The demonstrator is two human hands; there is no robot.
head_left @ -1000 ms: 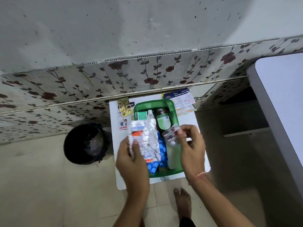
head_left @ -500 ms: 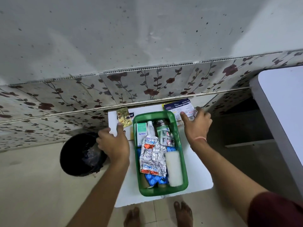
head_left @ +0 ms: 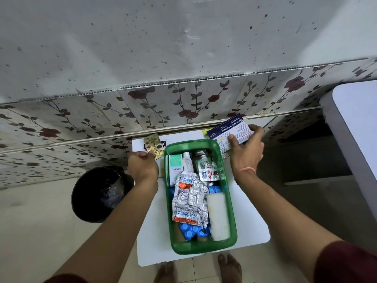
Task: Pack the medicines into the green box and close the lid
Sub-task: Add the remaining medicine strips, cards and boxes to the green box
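The green box (head_left: 232,227) stands open on a small white table (head_left: 248,221). Inside it lie silver pill strips (head_left: 189,199), an Optibex carton (head_left: 175,170), a white tube, a brown bottle, blue blister packs and a white roll (head_left: 217,216). My left hand (head_left: 142,167) is closed on the corner of a gold blister strip (head_left: 152,145) at the table's far left. My right hand (head_left: 245,150) grips a medicated dressing packet (head_left: 230,132), lifted off the table's far right corner. No lid is visible.
A black bin (head_left: 100,195) stands on the floor left of the table. A flowered wall panel runs right behind the table. A white tabletop edge (head_left: 350,144) reaches in on the right. My bare feet are under the table's near edge.
Both hands left the box and reached to the far corners. The left hand closed on the gold strip; the right hand picked up the dressing packet and tilted it.
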